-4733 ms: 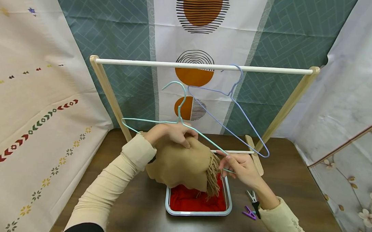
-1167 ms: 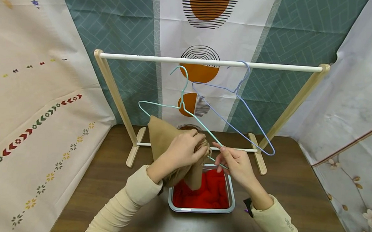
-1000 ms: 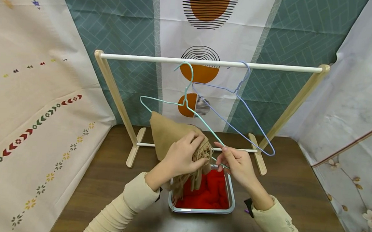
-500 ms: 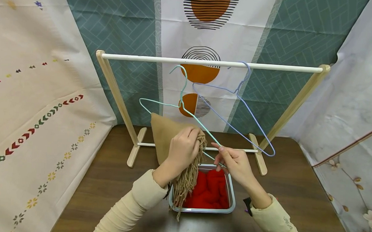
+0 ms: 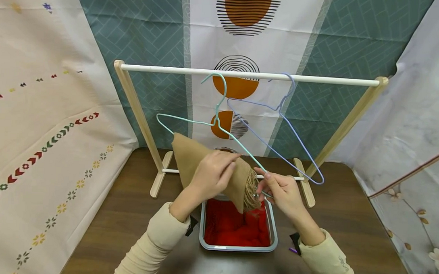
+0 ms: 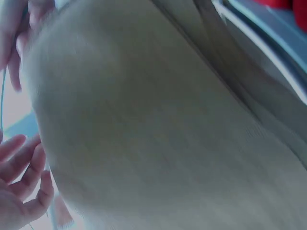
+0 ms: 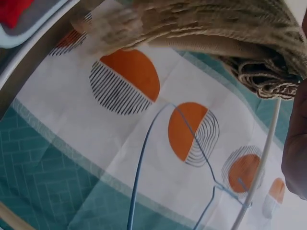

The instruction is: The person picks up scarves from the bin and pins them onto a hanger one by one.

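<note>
In the head view a tan fringed scarf [image 5: 193, 156] is draped over the lower bar of a mint-green hanger [image 5: 237, 139], its fringe [image 5: 252, 192] hanging at the right end. My left hand [image 5: 212, 175] pinches the scarf's upper edge near the middle of the hanger. My right hand [image 5: 281, 193] grips the hanger's right corner, just beside the fringe. Scarf cloth [image 6: 153, 115] fills most of the left wrist view. The right wrist view shows twisted tassels [image 7: 216, 28] close to the right hand [image 7: 295, 143]. The mint hook stands in front of the rack's rail, overlapping it.
A white rail [image 5: 163, 69] on wooden posts spans the back, with a blue hanger [image 5: 299, 142] hooked on it. Below the scarf stands a grey-rimmed tray [image 5: 237, 248] holding red cloth [image 5: 234, 230]. A purple clothespin [image 5: 293, 250] lies partly hidden by the right wrist.
The left hand has moved up along the scarf to its top edge. The fringed end, bunched in that hand before, now spreads rightward by the hanger's corner. The right hand stays on the hanger.
</note>
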